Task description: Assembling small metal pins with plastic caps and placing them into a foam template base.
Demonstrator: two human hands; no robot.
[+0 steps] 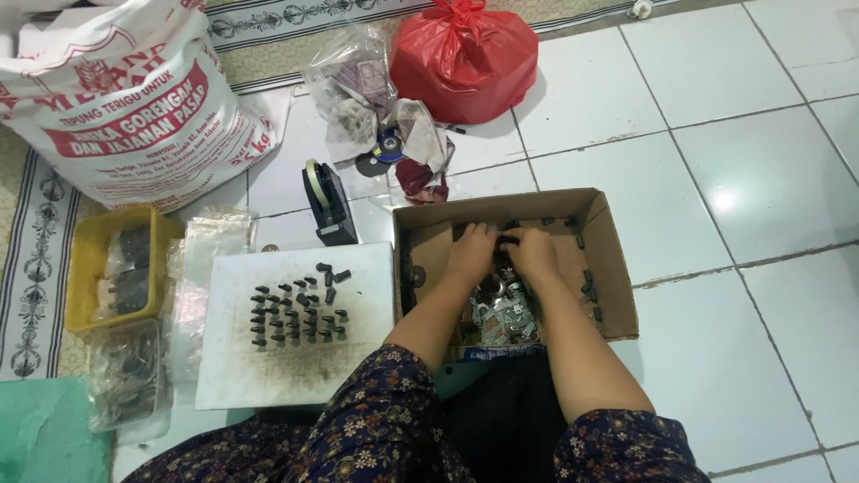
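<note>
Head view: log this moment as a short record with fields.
left hand: inside the cardboard box, on small dark parts; grip unclear
right hand: in the same box, beside the left; grip unclear
box contents: small dark parts and metal pieces
white board: small dark parts stood in rows
yellow tray: left of the board
tape dispenser: behind the board

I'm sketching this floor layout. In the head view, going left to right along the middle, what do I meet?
Yellow tray → white board carrying rows of small dark parts → cardboard box, where the left hand and then the right hand reach in → bare white floor tiles.
</note>
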